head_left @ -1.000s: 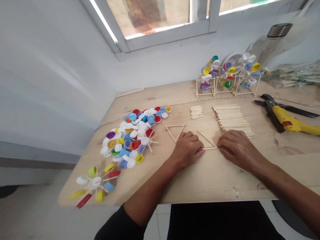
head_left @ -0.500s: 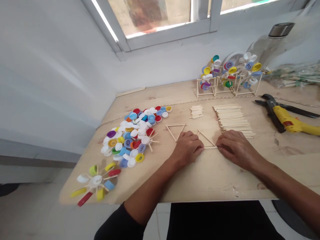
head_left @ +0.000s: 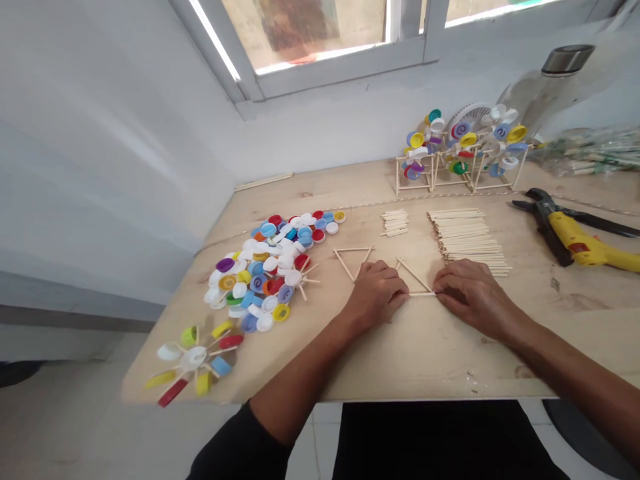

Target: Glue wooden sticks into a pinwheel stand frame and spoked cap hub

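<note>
My left grip (head_left: pixel 376 297) and right grip (head_left: pixel 473 297) rest narrow at either end of a light, stiff, easily rolled wooden stick (head_left: pixel 423 294) on the plywood desk (head_left: pixel 440 360), best pinched near its ends, though I cannot tell whether either has closed.

A plywood table (head_left: pixel 450 360) holds bottle caps (head_left: pixel 260 267), stacked wooden sticks (head_left: pixel 467 233), and a yellow glue gun (head_left: pixel 580 243).

white wall (head_left: pixel 125 167), window (head_left: pixel 300 33), tiled floor (head_left: pixel 75 427)
</note>
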{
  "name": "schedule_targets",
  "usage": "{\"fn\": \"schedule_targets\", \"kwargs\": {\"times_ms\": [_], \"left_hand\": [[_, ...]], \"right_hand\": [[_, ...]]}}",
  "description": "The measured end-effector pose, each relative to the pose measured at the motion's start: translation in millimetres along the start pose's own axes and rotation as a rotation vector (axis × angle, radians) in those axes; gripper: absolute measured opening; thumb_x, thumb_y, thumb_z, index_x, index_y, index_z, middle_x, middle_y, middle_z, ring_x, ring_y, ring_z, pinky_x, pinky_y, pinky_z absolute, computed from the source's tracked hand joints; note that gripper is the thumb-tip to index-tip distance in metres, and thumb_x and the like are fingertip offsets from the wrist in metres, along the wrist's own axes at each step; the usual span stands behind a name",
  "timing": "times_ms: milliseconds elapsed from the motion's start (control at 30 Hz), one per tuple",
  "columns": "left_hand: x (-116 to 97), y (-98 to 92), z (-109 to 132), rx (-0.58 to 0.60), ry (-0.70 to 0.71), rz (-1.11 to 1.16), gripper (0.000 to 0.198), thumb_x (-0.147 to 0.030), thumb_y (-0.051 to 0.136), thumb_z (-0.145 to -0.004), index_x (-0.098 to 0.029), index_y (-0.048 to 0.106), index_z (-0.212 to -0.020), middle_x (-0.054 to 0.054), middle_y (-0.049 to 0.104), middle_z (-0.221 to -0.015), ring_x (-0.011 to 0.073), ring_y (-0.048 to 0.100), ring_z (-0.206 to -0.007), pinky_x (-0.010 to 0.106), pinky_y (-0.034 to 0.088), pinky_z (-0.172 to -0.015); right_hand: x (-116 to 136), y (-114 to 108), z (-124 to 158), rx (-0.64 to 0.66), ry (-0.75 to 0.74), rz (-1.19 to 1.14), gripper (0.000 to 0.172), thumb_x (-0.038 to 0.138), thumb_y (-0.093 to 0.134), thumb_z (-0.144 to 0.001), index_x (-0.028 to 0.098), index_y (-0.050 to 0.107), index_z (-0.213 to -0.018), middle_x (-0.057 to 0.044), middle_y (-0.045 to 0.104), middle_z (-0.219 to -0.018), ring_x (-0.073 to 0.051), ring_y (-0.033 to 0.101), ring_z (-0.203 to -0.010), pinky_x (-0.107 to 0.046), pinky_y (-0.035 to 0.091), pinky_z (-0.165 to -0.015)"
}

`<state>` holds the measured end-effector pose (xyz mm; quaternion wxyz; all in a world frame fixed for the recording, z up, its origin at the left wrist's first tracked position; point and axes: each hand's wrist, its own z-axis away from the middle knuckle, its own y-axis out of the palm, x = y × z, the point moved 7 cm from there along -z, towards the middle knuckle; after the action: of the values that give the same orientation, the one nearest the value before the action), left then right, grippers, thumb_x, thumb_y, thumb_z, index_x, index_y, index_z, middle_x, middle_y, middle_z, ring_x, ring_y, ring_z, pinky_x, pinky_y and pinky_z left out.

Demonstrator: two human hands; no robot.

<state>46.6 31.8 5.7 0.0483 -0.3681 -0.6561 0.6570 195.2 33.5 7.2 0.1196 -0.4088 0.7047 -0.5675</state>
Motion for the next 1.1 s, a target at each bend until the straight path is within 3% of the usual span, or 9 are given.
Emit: {"fn": "schedule_targets", "kwargs": {"times_ms": [1100], "left_hand": [[-0.8, -1.5, 1.6, -0.083, 0.001, 0.041, 0.007, -0.021, 0.064, -0.077, -0.02, 0.069, -0.073, 0.002, 0.069, -0.077, 0.0193, 0.055, -0.086, 0.036, 0.033, -0.08]], "right_hand": [[4.8, -1.9, -0.4, -0.025, -0.006, -0.014, 0.014, 0.014, 0.054, -0.08, 0.024, 0.062, -0.085, -0.001, 0.066, -0.093, -0.019, 0.057, -0.089, -0.038, 0.033, -0.081]]}}
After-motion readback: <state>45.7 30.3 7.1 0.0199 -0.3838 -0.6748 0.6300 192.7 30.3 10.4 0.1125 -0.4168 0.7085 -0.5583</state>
